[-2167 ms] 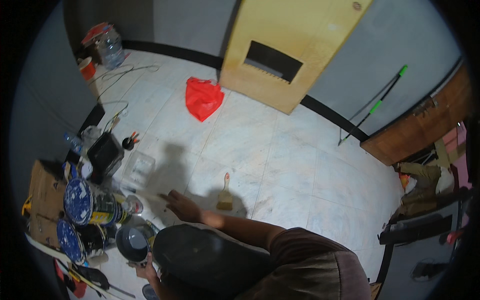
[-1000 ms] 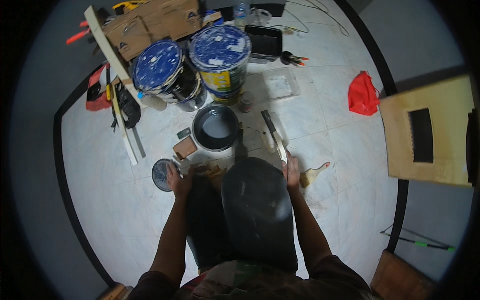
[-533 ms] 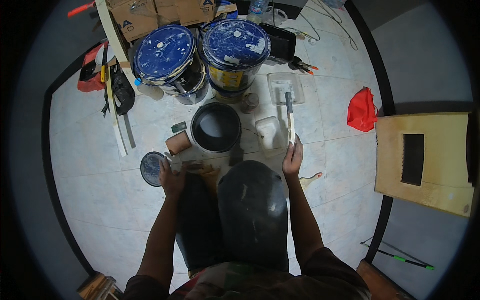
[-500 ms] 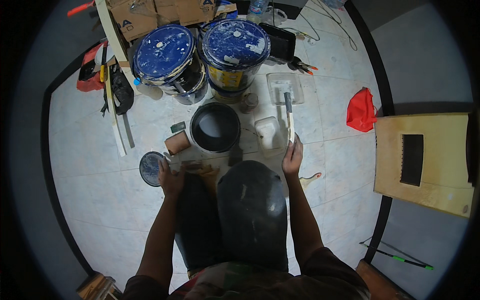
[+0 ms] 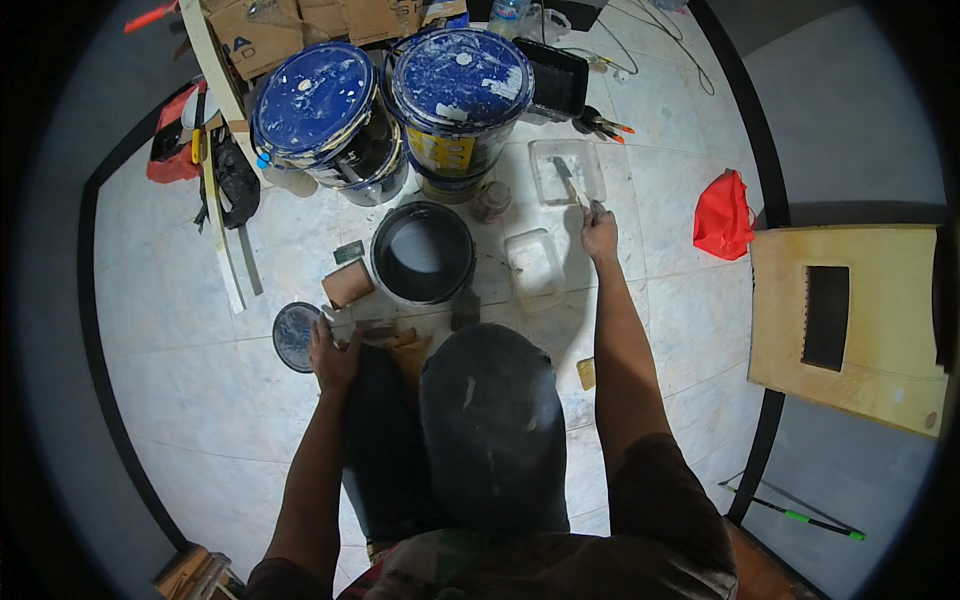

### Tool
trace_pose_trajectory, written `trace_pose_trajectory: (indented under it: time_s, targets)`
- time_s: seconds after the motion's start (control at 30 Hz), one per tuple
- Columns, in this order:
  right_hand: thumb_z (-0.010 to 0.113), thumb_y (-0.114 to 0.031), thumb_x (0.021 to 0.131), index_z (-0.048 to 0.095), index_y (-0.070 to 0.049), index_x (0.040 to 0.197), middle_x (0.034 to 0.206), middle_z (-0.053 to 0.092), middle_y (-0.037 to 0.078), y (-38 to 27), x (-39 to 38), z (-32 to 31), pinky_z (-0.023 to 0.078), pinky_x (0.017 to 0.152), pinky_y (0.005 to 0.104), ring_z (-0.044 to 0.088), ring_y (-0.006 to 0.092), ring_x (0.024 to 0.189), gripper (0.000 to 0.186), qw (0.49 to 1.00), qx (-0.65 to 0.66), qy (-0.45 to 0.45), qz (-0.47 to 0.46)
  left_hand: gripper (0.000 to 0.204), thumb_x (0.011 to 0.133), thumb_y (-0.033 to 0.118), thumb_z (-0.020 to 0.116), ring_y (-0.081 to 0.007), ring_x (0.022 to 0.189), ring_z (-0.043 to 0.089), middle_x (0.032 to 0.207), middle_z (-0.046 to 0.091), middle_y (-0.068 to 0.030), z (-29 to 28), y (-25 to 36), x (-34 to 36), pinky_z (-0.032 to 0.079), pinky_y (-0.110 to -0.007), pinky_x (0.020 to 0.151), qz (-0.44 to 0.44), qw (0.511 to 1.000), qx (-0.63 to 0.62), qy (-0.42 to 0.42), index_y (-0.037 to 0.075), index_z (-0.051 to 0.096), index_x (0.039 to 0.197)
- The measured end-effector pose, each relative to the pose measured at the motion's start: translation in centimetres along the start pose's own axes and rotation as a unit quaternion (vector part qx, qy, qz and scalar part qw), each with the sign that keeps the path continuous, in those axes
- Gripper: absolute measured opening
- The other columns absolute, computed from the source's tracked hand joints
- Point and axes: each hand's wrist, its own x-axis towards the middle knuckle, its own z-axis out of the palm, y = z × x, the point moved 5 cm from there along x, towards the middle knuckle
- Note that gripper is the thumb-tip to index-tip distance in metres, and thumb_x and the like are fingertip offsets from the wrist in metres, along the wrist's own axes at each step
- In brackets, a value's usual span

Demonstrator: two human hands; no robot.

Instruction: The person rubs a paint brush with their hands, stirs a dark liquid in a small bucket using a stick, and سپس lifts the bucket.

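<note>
My right hand [image 5: 600, 232] is closed round the pale handle of a paintbrush [image 5: 570, 180]. Its grey end lies over the shallow clear plastic tray [image 5: 598, 180] at the far right; whether it touches the bottom I cannot tell. On the left, my left hand [image 5: 333, 362] hangs beside my knee with thumb and fingers apart, holding nothing. Its fingertips are at the right edge of a dark round lid [image 5: 293, 338]. Between the hands stands a black bucket [image 5: 421, 296] with grey paint inside. A white plastic tub [image 5: 535, 270] sits right of the bucket.
Two large containers with paint-spattered blue lids [image 5: 315, 100] stand behind the bucket. A brown block [image 5: 348, 284] and a small green piece [image 5: 349, 252] lie left of it. Near my right forearm is a brush end [image 5: 587, 374]. A red bag [image 5: 724, 215] sits far right.
My right hand has moved forward with the paintbrush, which now tilts, its grey end over the clear tray. My left hand stays by the lid. The view has shifted slightly.
</note>
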Motion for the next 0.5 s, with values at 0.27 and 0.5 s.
trace_pose_trajectory:
  time_s: [0.27, 0.5]
  targets:
    - [0.066, -0.029, 0.102, 0.058, 0.004, 0.142, 0.124, 0.060, 0.034, -2.9, -8.4, -2.5, 0.048, 0.099, 0.0580, 0.058, 0.0517, 0.117, 0.053, 0.980, 0.030, 0.195, -0.001, 0.097, 0.091, 0.062, 0.075, -0.0483, 0.145, 0.046, 0.164, 0.042, -0.0286, -1.0, -1.0, 0.7, 0.036, -0.054, 0.120, -0.001, 1.000, 0.004, 0.005, 0.000, 0.044, 0.159]
    - [0.069, -0.039, 0.102, 0.056, 0.003, 0.141, 0.139, 0.060, 0.030, 6.7, -34.2, -1.6, 0.040, 0.116, 0.0565, 0.054, 0.0487, 0.133, 0.058, 0.985, 0.027, 0.121, 0.120, 0.083, 0.089, 0.049, 0.086, -0.0366, 0.118, 0.069, 0.130, 0.072, -0.0238, 2.6, -0.1, -0.3, 0.054, -0.045, 0.104, 0.162, 0.982, -0.100, 0.009, -0.010, 0.059, 0.140]
